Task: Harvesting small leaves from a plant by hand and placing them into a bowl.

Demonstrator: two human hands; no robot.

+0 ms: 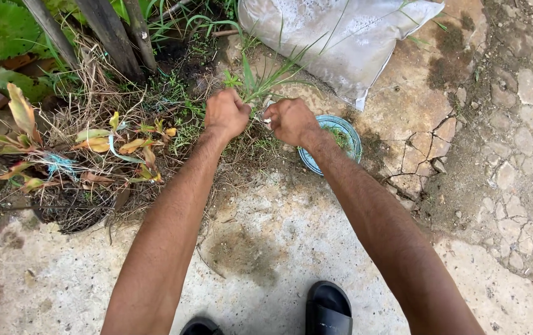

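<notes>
1. The left hand (pixel 226 115) sits just left of centre in the upper half of the frame, its grip closed into a fist around the base of a grass tuft (pixel 260 84). The blades rise out of the fist toward the top of the frame and fan slightly to the right.
2. The right hand (pixel 291 121) is just beside the left, a narrow gap between them. Its grip is also curled shut; something small and pale shows at the fingertips, too small to tell what it is.
3. The tuft's long axis runs from the hands up and a little rightward. Its roots lie at or under the left fist, so the left hand is the nearer one; the right hand is at the tuft's lower right side.
4. Just right of the right hand, partly hidden by the wrist, lies a round blue-rimmed dish (pixel 347 133) with green bits in it, on the ground.
5. Above it, at upper centre-right, a grey-white sack (pixel 341 37) lies on the cracked concrete ground (pixel 279 248); a few blades of the tuft reach across its lower edge.
6. Left of the hands, a tangle of dry stems and yellowing leaves (pixel 105 146) spreads over a dark pot (pixel 71 214) at the left edge.
7. Dark wooden stakes (pixel 114 37) stand at upper left, well apart from the hands.
8. Black sandals (pixel 328 307) show at the bottom edge.
</notes>
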